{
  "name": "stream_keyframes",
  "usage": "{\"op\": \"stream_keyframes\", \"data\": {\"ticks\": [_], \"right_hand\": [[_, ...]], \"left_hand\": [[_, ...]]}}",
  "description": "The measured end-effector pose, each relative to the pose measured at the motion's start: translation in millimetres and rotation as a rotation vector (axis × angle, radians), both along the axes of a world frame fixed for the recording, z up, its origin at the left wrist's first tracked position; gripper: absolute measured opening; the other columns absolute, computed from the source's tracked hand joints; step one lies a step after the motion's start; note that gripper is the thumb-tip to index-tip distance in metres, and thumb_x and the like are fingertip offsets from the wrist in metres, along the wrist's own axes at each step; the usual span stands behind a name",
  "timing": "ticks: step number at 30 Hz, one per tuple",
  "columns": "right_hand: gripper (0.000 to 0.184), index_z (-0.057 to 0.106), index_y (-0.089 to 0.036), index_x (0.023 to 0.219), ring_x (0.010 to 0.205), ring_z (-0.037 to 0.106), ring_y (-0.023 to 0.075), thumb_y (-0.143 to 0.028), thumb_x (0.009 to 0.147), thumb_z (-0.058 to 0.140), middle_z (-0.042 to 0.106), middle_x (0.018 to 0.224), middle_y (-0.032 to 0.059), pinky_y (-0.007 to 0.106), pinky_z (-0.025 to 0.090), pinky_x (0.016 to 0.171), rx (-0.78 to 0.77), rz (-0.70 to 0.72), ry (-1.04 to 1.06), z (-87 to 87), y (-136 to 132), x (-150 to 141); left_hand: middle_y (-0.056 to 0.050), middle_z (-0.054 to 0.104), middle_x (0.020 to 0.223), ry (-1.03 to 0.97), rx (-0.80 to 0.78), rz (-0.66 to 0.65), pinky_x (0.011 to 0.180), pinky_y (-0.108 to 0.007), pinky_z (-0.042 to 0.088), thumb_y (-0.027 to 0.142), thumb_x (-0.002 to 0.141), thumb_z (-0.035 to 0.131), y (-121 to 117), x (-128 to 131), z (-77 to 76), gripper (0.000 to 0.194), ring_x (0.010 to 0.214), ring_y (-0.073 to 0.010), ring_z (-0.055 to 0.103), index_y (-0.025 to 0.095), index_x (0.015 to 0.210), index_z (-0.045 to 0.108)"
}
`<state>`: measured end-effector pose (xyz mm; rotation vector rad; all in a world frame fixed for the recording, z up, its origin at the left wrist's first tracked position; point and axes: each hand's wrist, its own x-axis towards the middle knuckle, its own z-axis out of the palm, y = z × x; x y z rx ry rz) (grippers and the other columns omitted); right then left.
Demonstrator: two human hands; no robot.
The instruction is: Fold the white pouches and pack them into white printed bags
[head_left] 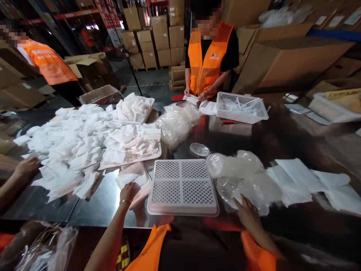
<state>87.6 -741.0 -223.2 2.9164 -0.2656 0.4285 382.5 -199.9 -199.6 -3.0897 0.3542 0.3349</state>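
My left hand [129, 194] rests with bent fingers on the near edge of a flat white packet [134, 175], seemingly gripping it. To its right, an upturned white plastic basket [180, 184] with a lattice base lies in front of me. My right hand [248, 213] is open, fingers stretched out at the near side of a heap of clear plastic-wrapped rounds [242, 177]. Whether its fingertips touch the plastic I cannot tell. A white tray [158, 152] piled with packets lies beyond my left hand.
A large heap of white packets [70, 139] covers the left side, where another person's hand [28, 167] reaches in. Across the table a co-worker [208, 60] handles packets beside a white basket [242, 107]. White sheets [299, 177] lie at right; a red-handled tool [229, 122] lies mid-table.
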Motion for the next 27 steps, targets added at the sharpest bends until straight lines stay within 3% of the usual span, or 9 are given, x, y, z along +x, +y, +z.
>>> {"op": "stream_keyframes", "data": {"ticks": [4, 8, 10, 13, 17, 21, 24, 27], "right_hand": [[0.034, 0.069, -0.019, 0.094, 0.084, 0.063, 0.0194, -0.008, 0.084, 0.039, 0.068, 0.093, 0.0087, 0.030, 0.051, 0.071, 0.006, 0.116, -0.063, 6.2, -12.9, -4.2], [0.022, 0.068, -0.018, 0.086, 0.082, 0.061, 0.0215, -0.012, 0.086, 0.047, 0.066, 0.081, 0.0072, 0.034, 0.048, 0.073, -0.041, 0.084, -0.135, 30.2, -26.7, -34.9], [0.015, 0.067, -0.018, 0.082, 0.087, 0.061, 0.0230, -0.019, 0.087, 0.053, 0.067, 0.083, 0.0079, 0.036, 0.047, 0.079, -0.081, 0.079, -0.176, 33.0, -30.0, -48.3], [0.019, 0.067, -0.019, 0.084, 0.100, 0.061, 0.0236, -0.026, 0.089, 0.051, 0.070, 0.097, 0.0095, 0.040, 0.043, 0.094, -0.051, 0.218, -0.142, 16.4, -31.1, -58.8], [0.030, 0.066, -0.026, 0.110, 0.115, 0.058, 0.0239, -0.027, 0.086, 0.049, 0.066, 0.121, 0.0054, 0.045, 0.040, 0.100, 0.068, 0.357, 0.017, -14.4, -27.4, -51.8], [0.045, 0.069, -0.035, 0.104, 0.117, 0.057, 0.0248, -0.010, 0.080, 0.041, 0.070, 0.110, -0.0001, 0.053, 0.039, 0.102, 0.259, 0.268, 0.140, -15.2, -24.7, -32.4], [0.034, 0.072, -0.034, 0.087, 0.107, 0.063, 0.0301, -0.024, 0.086, 0.040, 0.072, 0.100, 0.0057, 0.057, 0.043, 0.096, 0.355, 0.174, 0.011, -3.0, -30.6, -21.4], [0.036, 0.073, -0.033, 0.078, 0.079, 0.068, 0.0298, -0.036, 0.089, 0.039, 0.071, 0.083, 0.0114, 0.046, 0.055, 0.071, 0.405, -0.014, -0.160, 7.6, -40.9, -7.5]], "left_hand": [[-0.010, 0.068, 0.100, -0.033, -0.018, 0.062, 0.077, -0.029, 0.042, 0.017, 0.092, 0.041, 2.0, 7.5, 2.9, 0.025, 0.095, -0.0219, 0.061, 0.014, 0.095, 0.066], [-0.008, 0.068, 0.095, -0.080, -0.039, 0.155, 0.069, -0.025, 0.040, 0.021, 0.095, 0.040, 2.6, 13.8, 6.4, 0.024, 0.086, -0.0178, 0.062, 0.015, 0.093, 0.063], [-0.006, 0.068, 0.088, -0.096, -0.045, 0.201, 0.061, -0.024, 0.038, 0.024, 0.096, 0.039, 2.8, 14.8, 7.6, 0.023, 0.075, -0.0162, 0.062, 0.015, 0.098, 0.061], [-0.006, 0.067, 0.081, -0.141, -0.056, 0.227, 0.056, -0.025, 0.035, 0.024, 0.096, 0.038, 3.4, 14.4, 10.5, 0.024, 0.070, -0.0165, 0.061, 0.015, 0.099, 0.060], [-0.006, 0.067, 0.105, -0.133, -0.117, 0.069, 0.069, -0.026, 0.044, 0.007, 0.088, 0.037, 1.0, 14.4, 20.9, 0.030, 0.089, -0.0171, 0.062, 0.018, 0.092, 0.065], [-0.009, 0.064, 0.115, -0.164, -0.125, 0.052, 0.088, -0.031, 0.047, 0.012, 0.088, 0.041, -7.9, 12.0, 38.8, 0.030, 0.104, -0.0217, 0.060, 0.017, 0.104, 0.066], [-0.010, 0.062, 0.120, -0.237, -0.163, 0.112, 0.091, -0.033, 0.048, 0.011, 0.088, 0.040, -15.7, 4.3, 52.1, 0.035, 0.111, -0.0234, 0.057, 0.017, 0.114, 0.062], [-0.011, 0.059, 0.123, -0.330, -0.230, 0.174, 0.091, -0.033, 0.049, 0.003, 0.084, 0.035, -27.2, -8.7, 61.6, 0.045, 0.114, -0.0234, 0.055, 0.017, 0.121, 0.058]]}}
